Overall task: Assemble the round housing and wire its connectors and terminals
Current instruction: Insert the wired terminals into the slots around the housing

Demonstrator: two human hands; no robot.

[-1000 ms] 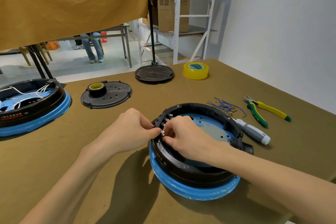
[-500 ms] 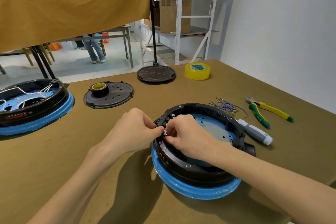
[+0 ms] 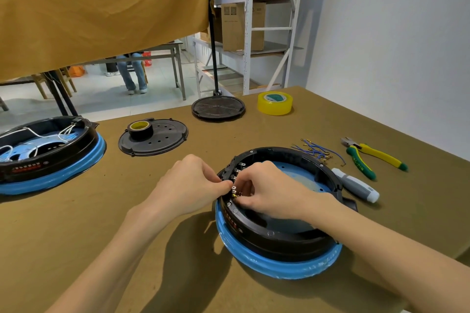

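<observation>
round housing (image 3: 277,213) sits on the table at about 5 o'clock, its cover plate (image 3: 153,138) still off at 10 o'clock. left hand (image 3: 189,184) and right hand (image 3: 267,193) pinch at the terminals (image 3: 235,180) on its rim. blue wires (image 3: 315,150) lie unused at 2 o'clock, so wiring looks barely begun.

**Even daylight, soft shadows, wide-angle bend**

The scene is bright and evenly lit, with no harsh glare. Soft, dark shadows fall on the table (image 3: 76,223) beneath the forearms and toward the viewer from the housing (image 3: 277,244), so light comes from above and ahead. The hands (image 3: 229,189) are sharp and well exposed. Wide-angle distortion bends the shelf (image 3: 248,25) uprights and table edges. The floor behind is paler, slightly washed.
</observation>
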